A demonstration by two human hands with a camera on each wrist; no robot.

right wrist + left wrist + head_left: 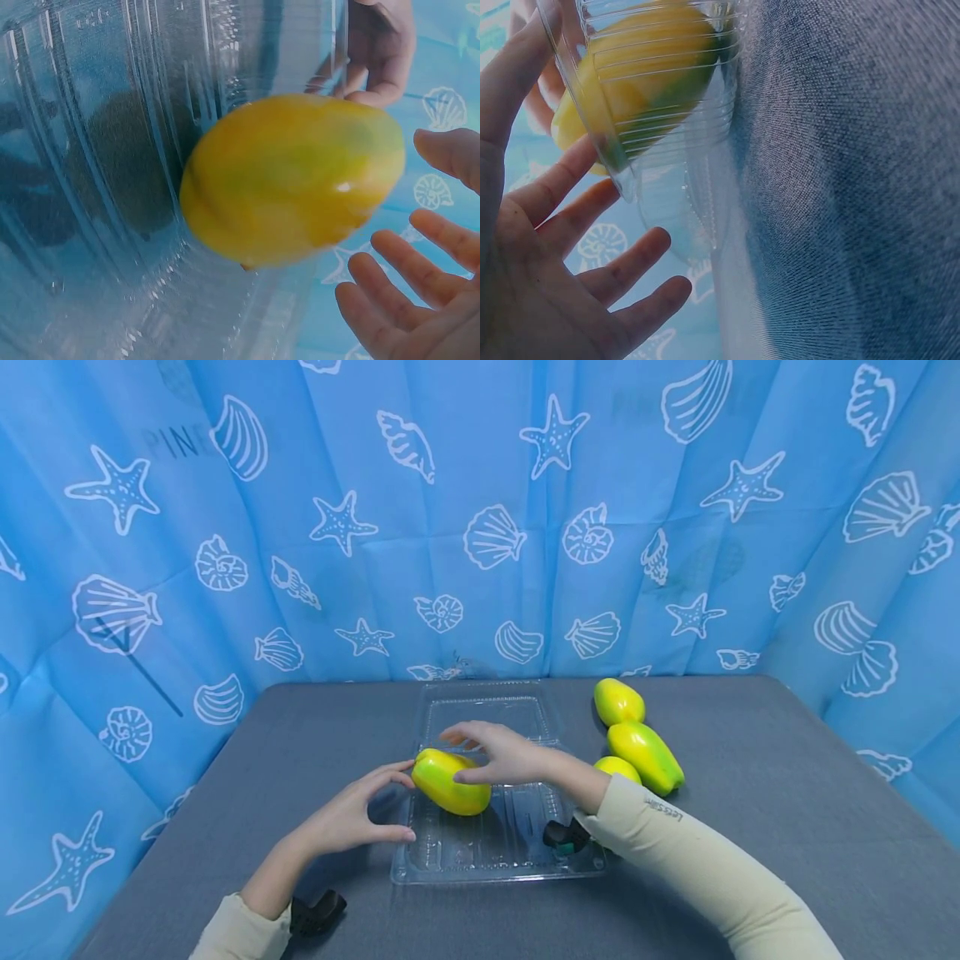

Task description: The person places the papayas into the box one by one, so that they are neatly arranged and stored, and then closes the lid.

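A yellow-green papaya [452, 782] lies tilted in the near half of a clear plastic clamshell box [495, 872]. My left hand [352, 814] is at the box's left side, thumb and fingers spread apart. In the left wrist view the papaya [649, 75] shows through the ribbed wall, and two fingertips overlap the rim. My right hand [498, 756] hovers above and right of the fruit, fingers loosely bent. The right wrist view has a gap between that hand [427, 292] and the papaya [292, 180].
Right of the box lie more yellow-green fruits: a rounded one [618, 702] at the back, a long papaya [647, 756], and one [618, 768] partly hidden by my right forearm. The box's lid [487, 714] lies open toward the blue curtain [480, 593]. A grey cloth covers the table [315, 727].
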